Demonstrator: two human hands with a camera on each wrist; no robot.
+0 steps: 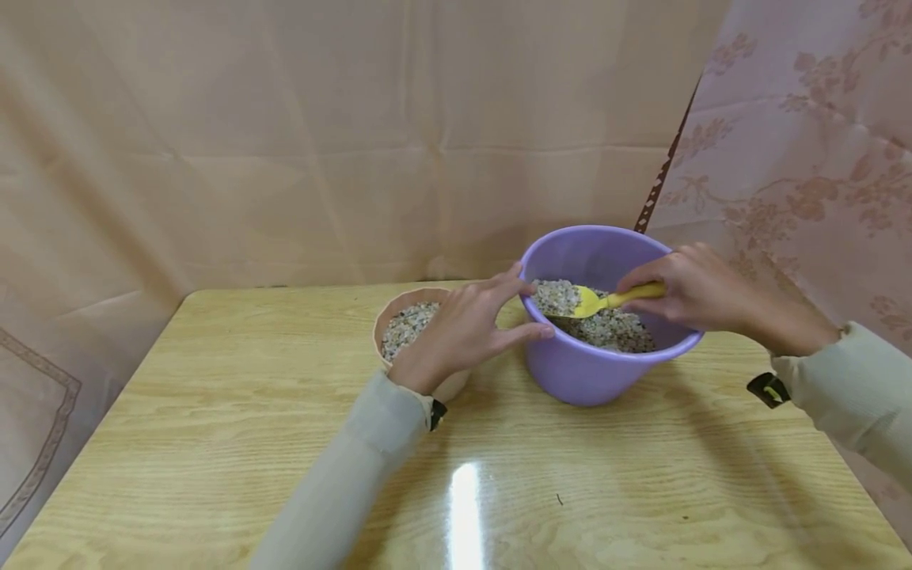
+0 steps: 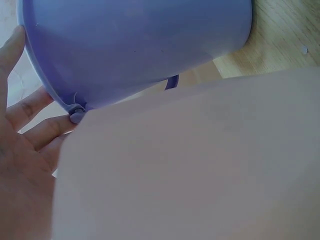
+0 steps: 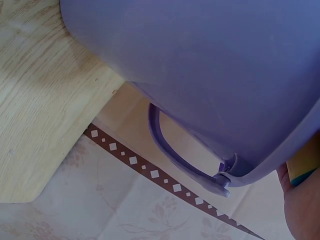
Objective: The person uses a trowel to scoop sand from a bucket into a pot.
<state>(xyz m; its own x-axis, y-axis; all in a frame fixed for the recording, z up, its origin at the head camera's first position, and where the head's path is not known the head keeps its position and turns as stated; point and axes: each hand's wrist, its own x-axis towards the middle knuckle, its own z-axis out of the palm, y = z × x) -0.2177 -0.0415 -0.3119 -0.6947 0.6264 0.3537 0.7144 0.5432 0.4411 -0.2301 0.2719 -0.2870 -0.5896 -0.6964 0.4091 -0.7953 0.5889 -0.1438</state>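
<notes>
A purple bucket [image 1: 584, 368] stands at the right of the table, partly filled with gravel [image 1: 616, 332]. My right hand [image 1: 701, 289] grips the handle of a small yellow shovel [image 1: 590, 302] over the bucket, its blade heaped with gravel. My left hand [image 1: 473, 324] reaches to the bucket's left rim, thumb and fingers spread along it and touching it. In the left wrist view these fingers [image 2: 35, 110] lie fairly straight at the rim. Under the left wrist sits a peach-coloured pot [image 1: 388, 317] holding gravel, partly hidden by that hand.
Both containers stand on a light wooden table [image 1: 285, 443]. Beige curtain cloth [image 1: 321, 142] hangs behind it, and flowered cloth [image 1: 819, 158] on the right. In the right wrist view, the bucket's carrying handle [image 3: 175, 155] hangs down by the table edge.
</notes>
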